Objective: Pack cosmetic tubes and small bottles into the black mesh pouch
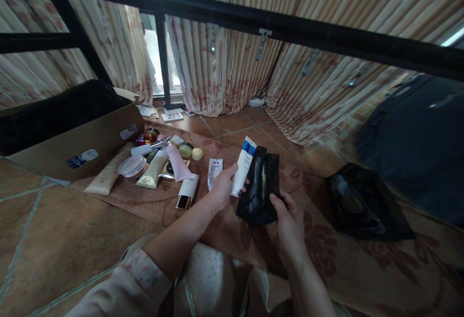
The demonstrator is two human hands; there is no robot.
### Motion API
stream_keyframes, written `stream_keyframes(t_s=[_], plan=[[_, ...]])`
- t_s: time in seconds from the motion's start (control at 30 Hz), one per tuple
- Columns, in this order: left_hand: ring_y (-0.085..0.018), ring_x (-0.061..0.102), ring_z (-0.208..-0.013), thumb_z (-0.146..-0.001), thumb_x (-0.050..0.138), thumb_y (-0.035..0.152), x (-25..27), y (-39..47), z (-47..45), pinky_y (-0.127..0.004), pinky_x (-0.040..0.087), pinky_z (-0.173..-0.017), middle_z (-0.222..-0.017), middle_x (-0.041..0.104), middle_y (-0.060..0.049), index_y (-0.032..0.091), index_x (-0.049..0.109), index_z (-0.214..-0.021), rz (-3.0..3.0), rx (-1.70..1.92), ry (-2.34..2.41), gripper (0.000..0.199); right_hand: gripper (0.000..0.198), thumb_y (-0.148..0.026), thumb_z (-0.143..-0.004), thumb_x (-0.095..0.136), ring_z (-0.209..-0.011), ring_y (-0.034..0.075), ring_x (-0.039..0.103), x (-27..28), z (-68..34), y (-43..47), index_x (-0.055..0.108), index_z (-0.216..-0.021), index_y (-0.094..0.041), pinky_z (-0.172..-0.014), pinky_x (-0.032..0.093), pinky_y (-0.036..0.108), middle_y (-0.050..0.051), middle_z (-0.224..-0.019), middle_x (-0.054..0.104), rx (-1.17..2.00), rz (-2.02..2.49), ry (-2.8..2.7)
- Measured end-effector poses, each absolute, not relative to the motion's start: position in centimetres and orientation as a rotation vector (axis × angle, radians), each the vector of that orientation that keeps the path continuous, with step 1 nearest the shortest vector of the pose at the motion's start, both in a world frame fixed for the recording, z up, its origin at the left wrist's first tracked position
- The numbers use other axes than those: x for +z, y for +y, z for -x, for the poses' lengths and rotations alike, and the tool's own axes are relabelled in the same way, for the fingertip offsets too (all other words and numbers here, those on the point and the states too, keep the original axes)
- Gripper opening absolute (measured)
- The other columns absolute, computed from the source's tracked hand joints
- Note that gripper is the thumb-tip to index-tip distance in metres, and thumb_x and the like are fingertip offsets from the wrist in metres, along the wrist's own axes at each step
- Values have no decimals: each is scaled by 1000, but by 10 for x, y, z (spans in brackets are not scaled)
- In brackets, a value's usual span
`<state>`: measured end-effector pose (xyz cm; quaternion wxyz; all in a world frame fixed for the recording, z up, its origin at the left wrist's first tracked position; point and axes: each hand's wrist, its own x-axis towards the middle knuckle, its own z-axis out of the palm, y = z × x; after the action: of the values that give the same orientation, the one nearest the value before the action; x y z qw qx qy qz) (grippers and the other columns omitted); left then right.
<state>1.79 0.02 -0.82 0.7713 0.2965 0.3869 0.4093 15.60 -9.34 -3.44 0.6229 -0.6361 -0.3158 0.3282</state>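
Observation:
My left hand (223, 186) is closed on a white tube (242, 166) with a blue end, held tilted at the left edge of a black pouch (259, 201). Gripping the pouch's right side is my right hand (289, 213), its thumb on top. The pouch's mouth is parted, and some contents show inside as a thin light strip. Just left of my left hand lies a small white sachet (214, 171) with purple print. Further left are a pink tube (177, 162) and a white bottle with a shiny dark cap (187, 191).
A cardboard box (90, 148) with black cloth stands at left. Near it lie several cosmetics, including a beige tube (108, 172) and a round clear case (132, 166). Another black pouch (362, 203) rests at right on the brown mat (224, 225). A black metal bar (232, 15) crosses ahead.

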Motion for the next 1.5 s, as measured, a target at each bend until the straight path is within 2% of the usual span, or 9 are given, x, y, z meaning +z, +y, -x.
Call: stream_keyframes(t_s=[0.7, 1.5], plan=[[-11, 53, -39, -92, 41, 36, -10, 2, -18, -20, 36, -36, -57, 64, -5, 11, 63, -84, -642, 879, 844, 35, 36, -43, -73, 68, -84, 21, 64, -36, -157, -93, 69, -99, -18, -77, 49, 33, 4, -93, 73, 725, 1479, -735], [-12, 54, -40, -89, 46, 39, -11, 1, -18, -21, 37, -38, -59, 65, -6, 10, 65, -91, -639, 889, 853, 36, 36, -43, -73, 68, -83, 20, 65, -31, -155, -94, 70, -98, -18, -76, 49, 32, 3, -91, 73, 746, 1463, -728]])
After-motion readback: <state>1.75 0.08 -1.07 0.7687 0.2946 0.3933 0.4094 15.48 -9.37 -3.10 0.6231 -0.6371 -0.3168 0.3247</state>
